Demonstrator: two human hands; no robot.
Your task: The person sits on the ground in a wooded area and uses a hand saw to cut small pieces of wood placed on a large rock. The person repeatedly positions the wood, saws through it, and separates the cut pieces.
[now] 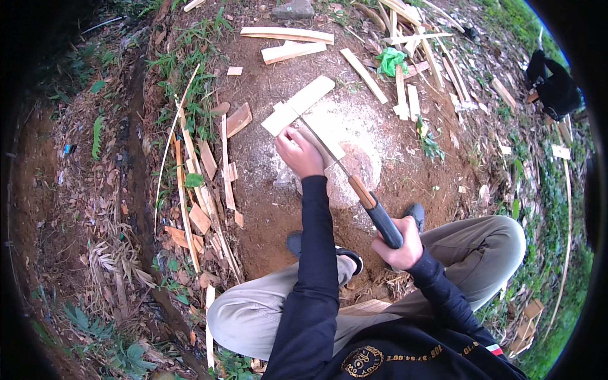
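My right hand is wrapped round the black end of the handle of a machete. Wood shows at the front of that handle, and the thin dark blade runs up and to the left. Beside the blade's far end, my left hand is closed, its curled fingers gripping a pale wooden board. This board slants up to the right beyond my fingers. Another pale piece of wood lies along the blade, partly hidden by it. Below them is a round chopping block dusted with white wood bits.
Pale wooden strips lie on the soil ahead, with a heap of sticks and a green plastic bag at far right. Wood offcuts line the left. A black bag-like item stands far right. My knees flank the work.
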